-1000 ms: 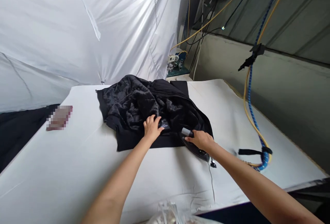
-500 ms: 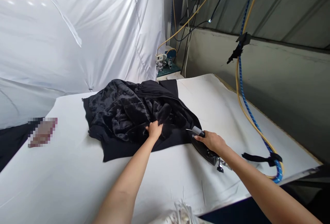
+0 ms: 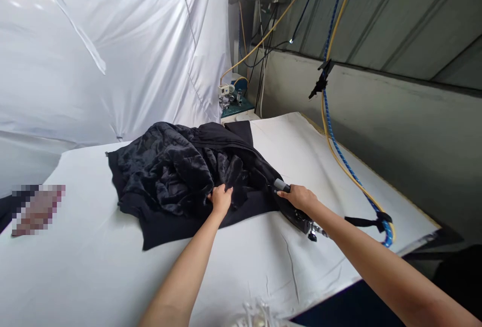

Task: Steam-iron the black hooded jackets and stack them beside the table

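A black garment [image 3: 173, 166] with a plush, furry lining turned outward lies rumpled on the white-covered table. My left hand [image 3: 220, 199] has its fingers curled into the plush near the garment's front edge, gripping the fabric. In my right hand [image 3: 301, 199] is the handle of a black steam iron [image 3: 291, 214] with a grey handle end. The front of the iron rests at the garment's right edge, and its metal fittings point back toward me. Its soleplate is hidden from view.
A blue hose and a yellow cable [image 3: 329, 126] hang down on the right toward the iron, tied with black strips. White sheeting [image 3: 131, 40] stands behind the table [image 3: 94, 266]. Small equipment [image 3: 229, 98] sits at the back corner. Another person's blurred hand shows at left.
The whole view has shifted, so the garment, iron and hoses appear farther left. Both hands keep their holds; the iron stays at the garment's right edge.
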Demonstrator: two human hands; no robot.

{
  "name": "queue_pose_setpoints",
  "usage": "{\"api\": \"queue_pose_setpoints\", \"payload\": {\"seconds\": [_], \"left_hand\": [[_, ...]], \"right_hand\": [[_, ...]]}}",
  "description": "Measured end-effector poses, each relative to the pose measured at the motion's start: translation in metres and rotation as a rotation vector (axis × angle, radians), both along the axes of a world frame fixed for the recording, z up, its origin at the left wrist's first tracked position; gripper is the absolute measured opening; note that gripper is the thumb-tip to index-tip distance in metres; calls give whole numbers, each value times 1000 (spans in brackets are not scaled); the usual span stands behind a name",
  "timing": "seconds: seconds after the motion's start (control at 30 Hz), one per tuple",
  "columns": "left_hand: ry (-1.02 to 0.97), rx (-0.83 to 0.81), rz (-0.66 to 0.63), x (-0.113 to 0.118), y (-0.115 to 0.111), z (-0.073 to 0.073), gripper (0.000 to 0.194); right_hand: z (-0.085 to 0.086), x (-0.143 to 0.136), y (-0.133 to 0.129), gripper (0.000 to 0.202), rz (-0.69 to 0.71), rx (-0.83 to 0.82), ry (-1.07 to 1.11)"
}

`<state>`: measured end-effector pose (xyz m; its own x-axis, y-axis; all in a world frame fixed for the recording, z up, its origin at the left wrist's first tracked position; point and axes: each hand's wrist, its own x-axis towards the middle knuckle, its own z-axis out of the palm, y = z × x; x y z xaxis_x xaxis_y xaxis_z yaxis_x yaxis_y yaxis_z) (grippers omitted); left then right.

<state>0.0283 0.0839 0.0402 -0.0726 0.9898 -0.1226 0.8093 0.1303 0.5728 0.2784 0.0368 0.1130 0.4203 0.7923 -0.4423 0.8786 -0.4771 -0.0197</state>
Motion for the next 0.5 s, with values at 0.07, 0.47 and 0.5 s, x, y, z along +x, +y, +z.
{"api": "queue_pose_setpoints", "payload": {"seconds": [0.07, 0.47, 0.5], "left_hand": [[-10, -2, -1, -1, 0, 0, 22], [-32, -1, -121, -20, 1, 7, 15], [-18, -13, -146, -35, 3, 10, 13]], "right_hand": [[0, 10, 2, 59, -31, -9, -8], [-12, 82, 22, 67, -189, 102, 25], [-14, 95, 30, 68, -210, 151, 28]]}}
